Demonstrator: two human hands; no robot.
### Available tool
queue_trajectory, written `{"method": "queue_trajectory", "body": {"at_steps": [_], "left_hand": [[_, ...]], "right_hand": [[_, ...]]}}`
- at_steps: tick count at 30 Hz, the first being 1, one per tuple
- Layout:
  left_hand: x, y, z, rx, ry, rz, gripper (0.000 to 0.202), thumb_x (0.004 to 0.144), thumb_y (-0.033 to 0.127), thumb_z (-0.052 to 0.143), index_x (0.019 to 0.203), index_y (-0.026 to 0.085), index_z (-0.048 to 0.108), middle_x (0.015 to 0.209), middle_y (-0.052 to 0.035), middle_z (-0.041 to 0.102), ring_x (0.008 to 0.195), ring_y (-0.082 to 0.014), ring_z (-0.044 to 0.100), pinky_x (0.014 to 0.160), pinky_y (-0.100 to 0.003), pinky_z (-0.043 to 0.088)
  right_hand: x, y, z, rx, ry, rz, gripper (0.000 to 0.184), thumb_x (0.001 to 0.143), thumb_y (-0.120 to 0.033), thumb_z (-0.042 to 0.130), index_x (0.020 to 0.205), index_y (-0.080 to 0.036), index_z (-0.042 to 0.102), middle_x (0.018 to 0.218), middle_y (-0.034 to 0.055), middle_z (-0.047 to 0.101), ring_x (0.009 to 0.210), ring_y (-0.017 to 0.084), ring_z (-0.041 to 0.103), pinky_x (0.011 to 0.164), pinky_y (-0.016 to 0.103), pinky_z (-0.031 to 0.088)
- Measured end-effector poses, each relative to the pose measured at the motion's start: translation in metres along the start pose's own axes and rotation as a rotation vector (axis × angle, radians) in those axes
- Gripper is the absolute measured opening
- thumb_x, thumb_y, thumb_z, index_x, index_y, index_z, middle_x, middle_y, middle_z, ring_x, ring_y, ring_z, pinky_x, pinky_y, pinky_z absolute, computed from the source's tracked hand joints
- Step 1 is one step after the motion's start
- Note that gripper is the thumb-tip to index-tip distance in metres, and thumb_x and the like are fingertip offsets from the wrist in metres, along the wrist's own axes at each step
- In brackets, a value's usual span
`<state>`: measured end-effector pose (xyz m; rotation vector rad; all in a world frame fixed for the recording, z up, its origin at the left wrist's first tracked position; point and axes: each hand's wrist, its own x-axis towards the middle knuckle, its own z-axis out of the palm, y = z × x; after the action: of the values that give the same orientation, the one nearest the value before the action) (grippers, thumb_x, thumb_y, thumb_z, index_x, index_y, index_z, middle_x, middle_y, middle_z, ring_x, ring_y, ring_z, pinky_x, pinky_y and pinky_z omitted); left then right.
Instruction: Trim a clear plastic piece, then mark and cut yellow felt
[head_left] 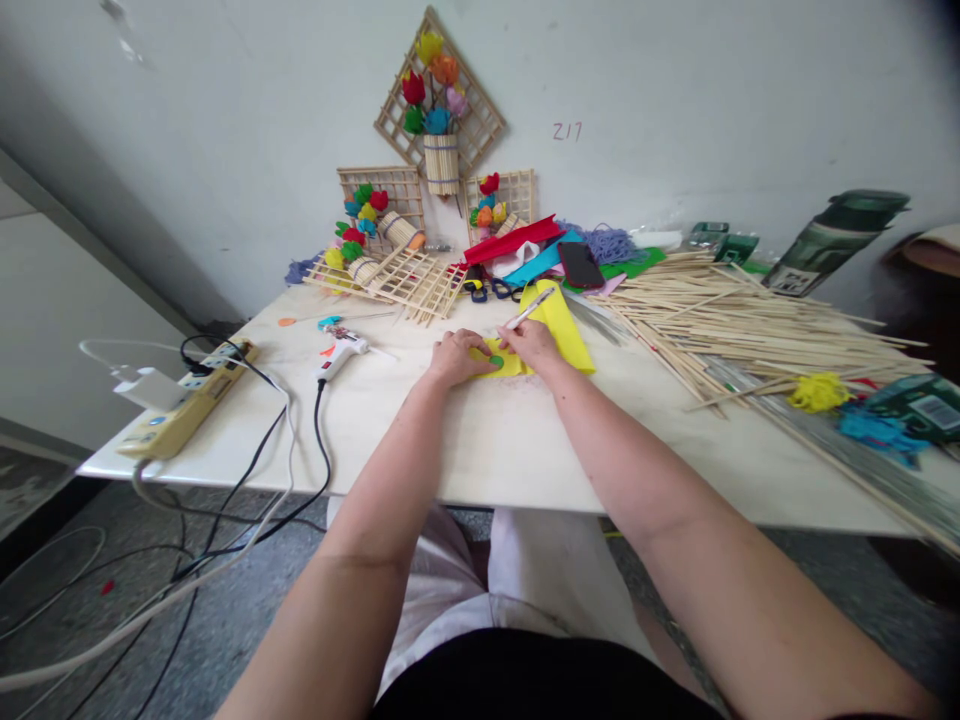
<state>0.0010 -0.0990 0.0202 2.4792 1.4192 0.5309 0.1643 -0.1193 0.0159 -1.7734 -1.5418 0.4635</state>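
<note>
My right hand (pixel 531 346) is closed round a white pen (pixel 529 309), its tip down on a yellow felt sheet (pixel 564 330) lying on the white table (pixel 487 440). A small green round piece (pixel 496 361) rests on the yellow felt between my hands. My left hand (pixel 452 355) presses on the near left part of the felt with its fingers curled, next to the green piece.
A white glue gun (pixel 339 357) and a power strip (pixel 187 405) with cables lie at the left. Wooden lattice frames with felt flowers (pixel 390 265) stand behind. A heap of bamboo sticks (pixel 735 320) fills the right. Scissors (pixel 486 290), a phone (pixel 579 264) and coloured felt sit beyond.
</note>
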Motion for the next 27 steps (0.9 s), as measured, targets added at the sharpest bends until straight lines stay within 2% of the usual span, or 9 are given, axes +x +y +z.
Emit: {"method": "queue_trajectory", "body": {"at_steps": [10,16,22,27], "left_hand": [[-0.001,0.004,0.001,0.035,0.016,-0.003,0.028,0.063,0.052,0.067,0.083,0.033,0.07,0.116,0.0036,0.057,0.108,-0.0254,0.047,0.094,-0.039,0.037],[-0.002,0.005,-0.002,0.038,-0.004,-0.008,0.031,0.062,0.053,0.067,0.085,0.033,0.07,0.119,0.0032,0.057,0.108,-0.0264,0.046,0.094,-0.04,0.036],[-0.003,0.005,-0.005,0.041,-0.028,-0.012,0.034,0.061,0.055,0.067,0.087,0.033,0.069,0.119,0.0035,0.056,0.108,-0.0261,0.046,0.095,-0.04,0.035],[-0.004,0.005,-0.009,0.057,-0.086,-0.004,0.045,0.061,0.055,0.066,0.099,0.032,0.064,0.118,0.0007,0.057,0.108,-0.0272,0.046,0.092,-0.04,0.037]], "right_hand": [[-0.002,-0.001,-0.001,0.002,0.013,-0.015,0.028,0.081,-0.042,0.052,0.074,-0.018,0.066,0.077,0.0027,0.071,0.069,0.013,0.065,0.066,0.021,0.046],[-0.004,-0.003,-0.002,0.05,0.062,-0.084,0.028,0.08,-0.04,0.052,0.074,-0.016,0.066,0.073,0.004,0.07,0.066,0.014,0.065,0.065,0.022,0.047],[-0.001,0.002,0.002,0.035,-0.065,-0.125,0.023,0.079,-0.036,0.056,0.078,-0.015,0.067,0.067,0.0033,0.069,0.062,0.014,0.065,0.066,0.024,0.049],[0.0,0.002,0.003,0.011,-0.057,-0.135,0.023,0.079,-0.035,0.057,0.08,-0.015,0.067,0.07,0.0051,0.07,0.07,0.017,0.066,0.068,0.024,0.049]]}}
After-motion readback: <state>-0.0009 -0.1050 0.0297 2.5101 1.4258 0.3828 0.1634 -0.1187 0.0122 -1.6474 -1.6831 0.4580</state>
